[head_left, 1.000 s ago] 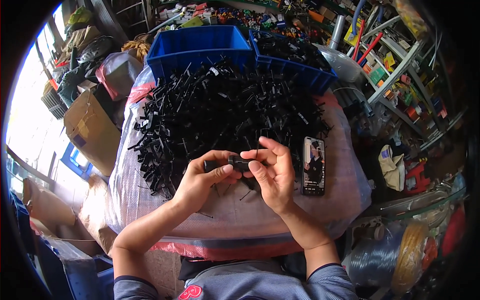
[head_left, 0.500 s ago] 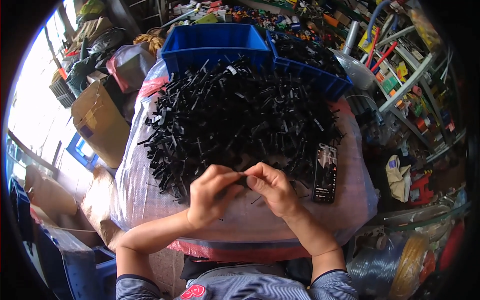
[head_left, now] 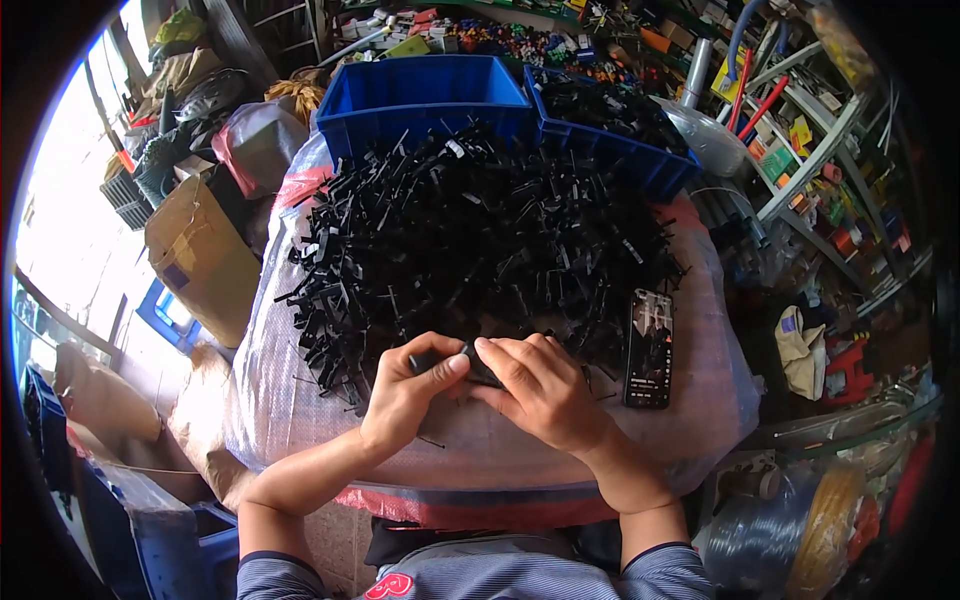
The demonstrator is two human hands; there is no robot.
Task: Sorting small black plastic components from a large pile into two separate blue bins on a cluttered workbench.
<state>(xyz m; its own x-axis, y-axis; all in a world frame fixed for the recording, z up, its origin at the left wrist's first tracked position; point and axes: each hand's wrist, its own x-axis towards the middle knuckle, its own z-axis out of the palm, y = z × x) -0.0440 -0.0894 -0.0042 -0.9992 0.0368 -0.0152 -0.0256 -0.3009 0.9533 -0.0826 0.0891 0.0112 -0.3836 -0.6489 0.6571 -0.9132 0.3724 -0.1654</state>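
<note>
In front of the pile's near edge, my left hand (head_left: 400,395) is closed on a small black plastic piece (head_left: 424,361), its thumb lying along it. My right hand (head_left: 545,390) meets it from the other side, fingers bent over the dark part between the two hands. Whether this is one piece or two parts pressed together I cannot tell, as my fingers hide much of it. Just beyond both hands spreads a large heap of black plastic pieces (head_left: 470,230), many with thin pins or screws sticking out.
A phone (head_left: 650,350) lies right of the heap on the woven plastic sheet (head_left: 690,420). Behind the heap stand a blue bin (head_left: 420,118) and a second blue bin (head_left: 620,150) holding black pieces. A cardboard sack (head_left: 203,255) is at left, metal shelving (head_left: 815,165) at right.
My hands have shifted from a fingertip pinch to a fuller grip. A larger black plastic piece now shows between them. My right fingers have come over the top of it.
</note>
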